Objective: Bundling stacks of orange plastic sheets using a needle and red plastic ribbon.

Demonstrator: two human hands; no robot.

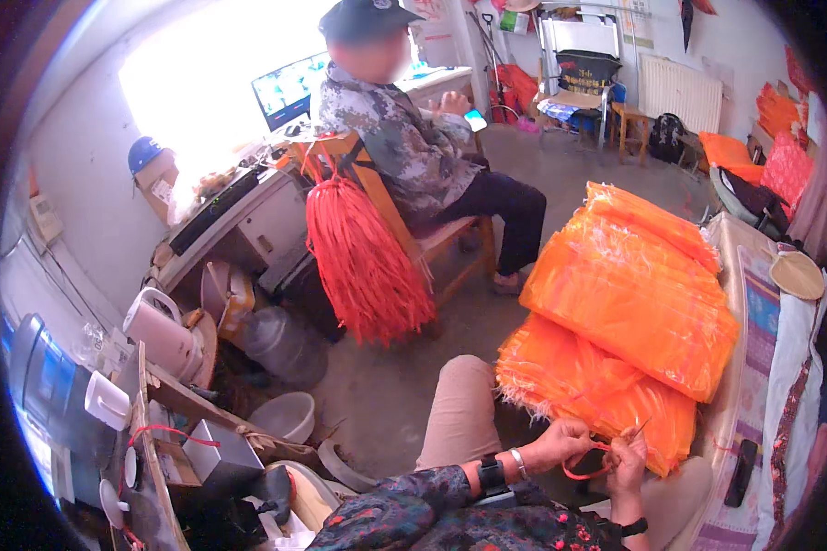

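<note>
Right at the near edge of the orange mesh bag stack (629,303), both hands are busy with a thin red strip (586,470). The left hand (560,444) is closed, pinching one end of the strip, and the right hand (627,459) is closed on the other end plus what looks like a thin needle or stick poking up toward the stack, too small to say for sure. The strip hangs in a loop just below the stack's lowest bundle, over the person's lap.

Stuff that could go sideways, imo: the loop is slack, so it could slip out of either pinch or snag on the frayed fringe along the stack's lower edge. The stack leans out past the bed (749,275) it sits on, so tugging a bottom bag might bring the top bundles sliding off. That pointed thing is also close to the left fingers, so a poke seems possible.

Beyond the stack, another person sits on a wooden chair (404,220) with a bunch of red strips (363,262) hung off it, well clear.
</note>
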